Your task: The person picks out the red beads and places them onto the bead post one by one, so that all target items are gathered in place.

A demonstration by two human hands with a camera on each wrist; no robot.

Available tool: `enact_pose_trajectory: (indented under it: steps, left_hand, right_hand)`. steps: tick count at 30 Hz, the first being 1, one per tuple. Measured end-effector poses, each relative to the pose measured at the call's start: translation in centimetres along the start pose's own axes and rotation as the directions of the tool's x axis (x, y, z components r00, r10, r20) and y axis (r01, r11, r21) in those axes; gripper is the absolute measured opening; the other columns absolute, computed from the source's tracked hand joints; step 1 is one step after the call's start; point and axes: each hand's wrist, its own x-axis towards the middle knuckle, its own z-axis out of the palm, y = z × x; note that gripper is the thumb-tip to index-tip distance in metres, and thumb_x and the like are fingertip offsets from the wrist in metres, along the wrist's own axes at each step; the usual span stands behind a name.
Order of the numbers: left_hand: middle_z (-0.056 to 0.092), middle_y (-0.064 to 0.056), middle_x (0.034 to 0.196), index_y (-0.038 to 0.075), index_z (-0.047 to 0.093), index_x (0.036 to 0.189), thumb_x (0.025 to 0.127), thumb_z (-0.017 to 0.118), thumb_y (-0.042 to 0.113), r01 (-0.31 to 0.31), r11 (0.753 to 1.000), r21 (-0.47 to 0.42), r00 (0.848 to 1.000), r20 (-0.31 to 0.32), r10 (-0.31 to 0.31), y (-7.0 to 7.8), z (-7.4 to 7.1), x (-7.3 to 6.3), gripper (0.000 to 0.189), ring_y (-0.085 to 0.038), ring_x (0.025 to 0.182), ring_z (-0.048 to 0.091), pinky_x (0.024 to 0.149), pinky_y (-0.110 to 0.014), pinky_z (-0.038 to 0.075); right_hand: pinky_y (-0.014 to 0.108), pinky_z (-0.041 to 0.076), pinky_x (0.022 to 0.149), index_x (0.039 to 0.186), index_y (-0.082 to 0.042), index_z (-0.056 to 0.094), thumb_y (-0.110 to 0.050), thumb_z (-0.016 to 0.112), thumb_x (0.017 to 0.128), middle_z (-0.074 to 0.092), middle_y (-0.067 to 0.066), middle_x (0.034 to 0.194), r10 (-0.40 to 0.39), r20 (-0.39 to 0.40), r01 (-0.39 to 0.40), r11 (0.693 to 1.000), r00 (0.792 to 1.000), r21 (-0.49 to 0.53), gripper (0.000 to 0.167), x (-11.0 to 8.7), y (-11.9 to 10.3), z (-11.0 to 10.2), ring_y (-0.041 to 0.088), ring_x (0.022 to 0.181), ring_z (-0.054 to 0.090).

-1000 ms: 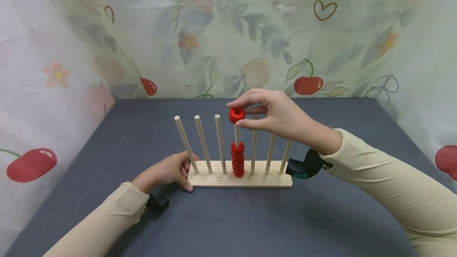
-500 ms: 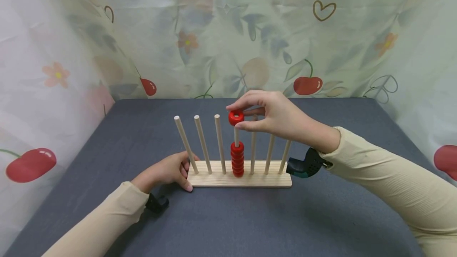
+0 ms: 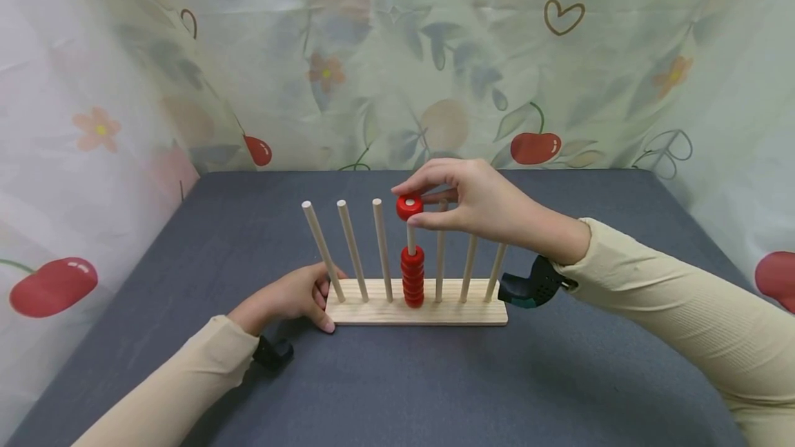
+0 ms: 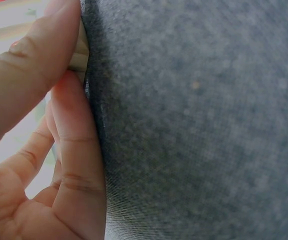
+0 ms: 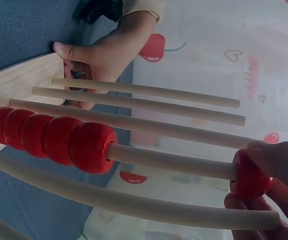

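My right hand point(image 3: 478, 202) pinches a red ring-shaped bead point(image 3: 408, 207) between thumb and fingers at the top of the middle peg. The peg's pale tip shows in the bead's hole. Lower on that peg point(image 5: 174, 162), several red beads point(image 5: 91, 145) sit stacked down to the wooden base point(image 3: 360, 314), with bare peg between them and the held bead. My left hand point(image 3: 292, 299) grips the left end of the base, thumb at the front corner; in the left wrist view its thumb and fingers point(image 4: 76, 145) close on the base's end.
Bare wooden pegs point(image 3: 382, 250) stand left and right of the beaded one, those on the right partly behind my right hand. The base rests on a dark grey table point(image 3: 397, 385). A printed curtain point(image 3: 385, 54) hangs behind and at both sides.
My right hand has lowered slightly, bringing the red bead down onto the peg's tip, which now shows in its hole. The left hand keeps its hold on the base.
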Motion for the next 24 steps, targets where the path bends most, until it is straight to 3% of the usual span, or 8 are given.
enact_pose_trajectory:
  steps: [24]
  left_hand:
    - [0.055, -0.011, 0.086, -0.006, 0.051, 0.127, 0.059, 0.089, -0.003, -0.007, 1.000, 0.017, 1.000, -0.014, 0.007, -0.08, 0.02, -0.09, 0.078, -0.018, 0.072, 0.053, 0.065, -0.029, 0.048]
  right_hand:
    - [0.028, 0.054, 0.085, 0.114, -0.017, 0.070, -0.013, 0.079, 0.080, 0.065, -0.004, 0.112, 0.038, 0.026, -0.037, 0.998, 0.999, -0.042, 0.036, -0.01, -0.26, 0.15, 0.011, 0.100, 0.068]
